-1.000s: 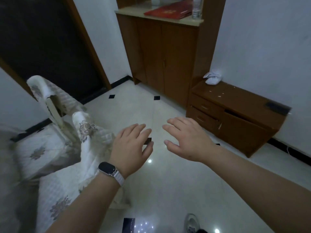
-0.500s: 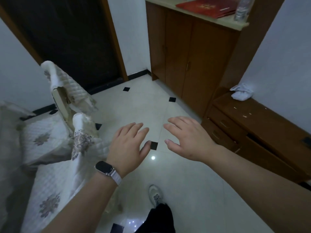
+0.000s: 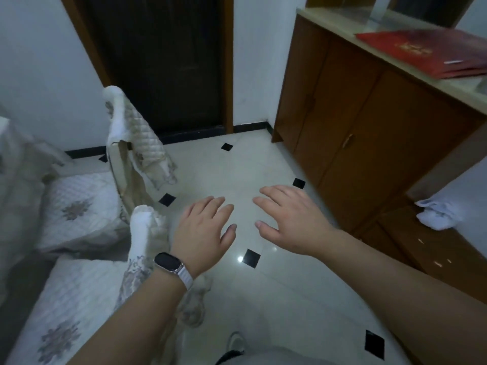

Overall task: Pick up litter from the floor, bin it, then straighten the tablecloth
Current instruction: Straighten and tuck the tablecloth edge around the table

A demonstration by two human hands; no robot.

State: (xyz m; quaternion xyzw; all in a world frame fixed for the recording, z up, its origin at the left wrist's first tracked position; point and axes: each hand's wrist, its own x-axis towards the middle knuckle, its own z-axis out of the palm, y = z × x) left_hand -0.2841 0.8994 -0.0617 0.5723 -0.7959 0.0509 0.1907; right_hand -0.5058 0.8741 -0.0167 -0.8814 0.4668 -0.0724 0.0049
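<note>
**Both hands flat over floor, holding nothing**

Left hand (image 3: 203,227) and right hand (image 3: 292,219) hover palm-down side by side over the floor (image 3: 237,167). Fingers are straight and slightly spread, pointing away toward the dark door (image 3: 163,61). Thumbs are near each other, not touching. Neither grips anything. Watch (image 3: 168,262) on the left wrist.

Quilted cloth (image 3: 134,127) is draped over a chair back at left. Its long axis runs from the top of the back down and right toward the floor, and the lower end is crumpled. Can't tell if it is the tablecloth. Quilted seat cushion (image 3: 79,206) just beside it.

Crumpled white wad (image 3: 437,214) sits on the low cabinet (image 3: 434,259) at right, off the floor. Can't tell if it is litter.

Tall cabinet (image 3: 355,122) at right has its doors closed, contents hidden. Red folder (image 3: 427,51) lies flat on its counter (image 3: 342,19), long axis along the counter, near the front edge.

A floor strip runs between the cushion edges at left and the cabinet fronts at right, up to the door. Shoe (image 3: 235,343) at the bottom edge, below the hands.
</note>
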